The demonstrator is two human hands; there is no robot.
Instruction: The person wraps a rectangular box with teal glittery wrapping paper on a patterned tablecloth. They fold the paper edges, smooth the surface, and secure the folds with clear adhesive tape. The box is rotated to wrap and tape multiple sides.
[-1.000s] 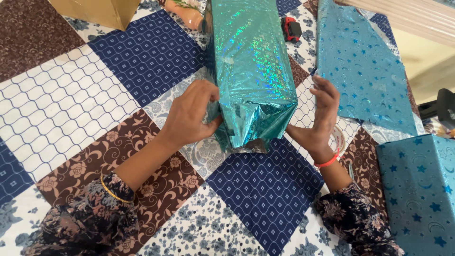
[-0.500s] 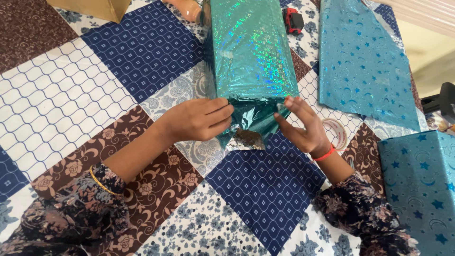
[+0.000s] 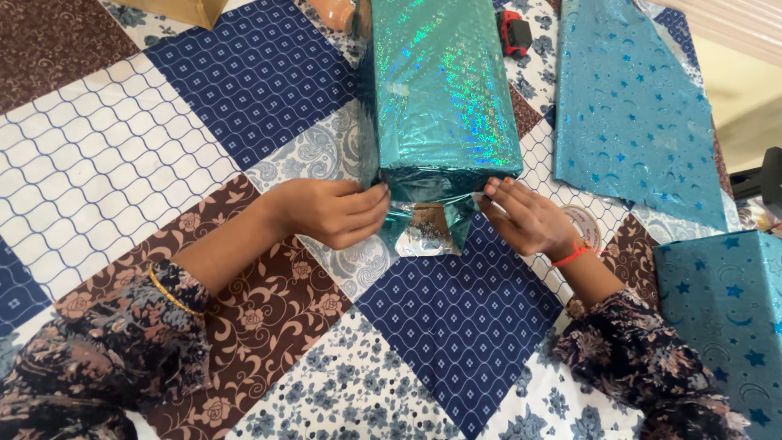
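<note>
2 hands press on the near end of a long box wrapped in shiny green paper. The box lies flat in the middle of a patchwork cloth with blue, brown and white squares. The left hand is curled, and its fingers pinch the paper at the left corner of the box end. The right hand is partly open, and its fingertips push the paper at the right corner. Between the 2 hands a loose paper flap lies down on the cloth, silver on its inside.

1 sheet of blue paper with stars lies to the right of the box. 1 roll of clear tape sits just behind the right wrist. A blue wrapped box with stars is at the right edge. A small red thing lies far up beside the green box.
</note>
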